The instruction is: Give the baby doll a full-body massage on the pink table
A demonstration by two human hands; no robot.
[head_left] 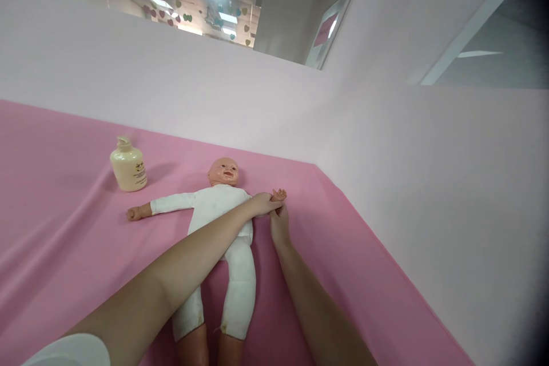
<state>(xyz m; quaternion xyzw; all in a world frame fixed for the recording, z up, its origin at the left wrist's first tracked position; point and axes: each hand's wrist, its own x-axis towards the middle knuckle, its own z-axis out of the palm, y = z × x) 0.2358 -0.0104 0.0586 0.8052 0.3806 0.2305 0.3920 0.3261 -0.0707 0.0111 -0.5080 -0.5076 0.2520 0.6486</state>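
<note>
A baby doll (223,223) in a white suit is lying on its back on a pink sheet (64,229) that is covering the flat surface, its head pointing away from the camera and its bare lower legs running off the bottom edge of the view. One of its arms is stretching out toward the left of the picture, the other toward the right.

The person's left arm is reaching in from the lower left, crossing diagonally over the doll's legs and belly, with a white sleeve edge (72,351) showing at the bottom corner. The left hand (262,203) is lying over the doll's right-of-picture arm, fingers closed loosely around the forearm just short of the wrist. The right arm is coming up from the bottom centre, nearly straight, running alongside the doll's body. The right hand (279,222) is meeting the same small arm from below, fingers pointing up and pressing against it just beside the left hand; how far they curl around it cannot be told. The doll's tiny hand (279,194) is sticking out just beyond both hands, its fingers spread.

A cream pump bottle (127,166) is standing upright on the sheet, well apart from the hands, beyond the doll's other arm. A pale backdrop (386,143) is rising behind the sheet.
</note>
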